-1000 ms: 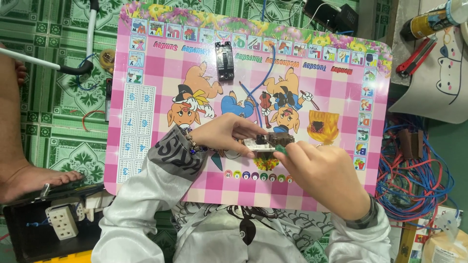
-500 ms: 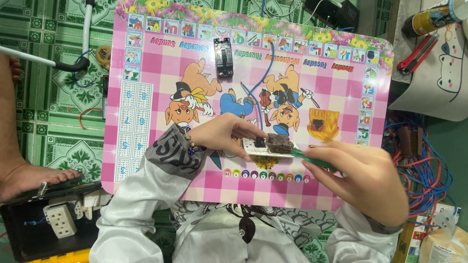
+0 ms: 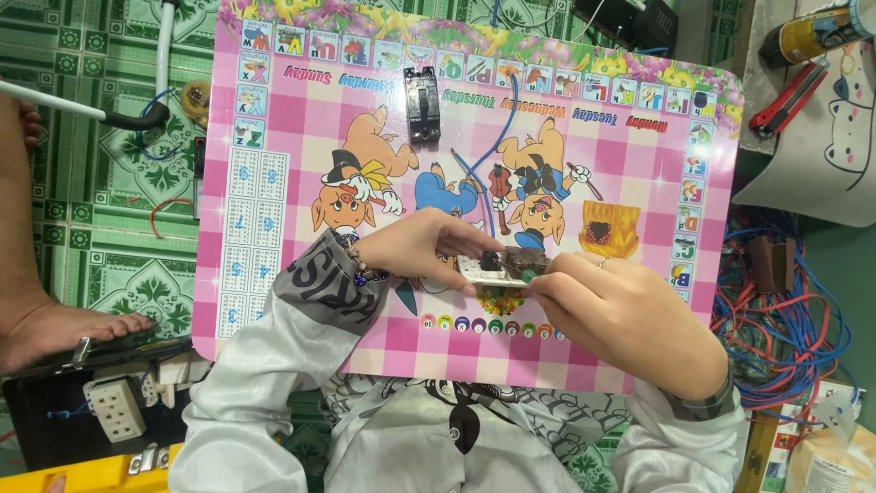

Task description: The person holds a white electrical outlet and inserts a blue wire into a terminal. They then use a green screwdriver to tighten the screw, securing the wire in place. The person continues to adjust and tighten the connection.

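The right hand (image 3: 630, 319) covers the near end of the small white switch plate (image 3: 493, 270), hiding whatever tool it grips. The bare foot (image 3: 64, 330) is cut off at the left edge, and the tangled wires (image 3: 776, 319) run off the right edge.

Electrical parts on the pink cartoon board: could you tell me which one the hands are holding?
The small white switch module, pinched between both hands near the board's front edge. The black circuit breaker lies untouched near the far edge.

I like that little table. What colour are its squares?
Pink and white checks on the table, with cartoon animals in the middle. The head view shows it.
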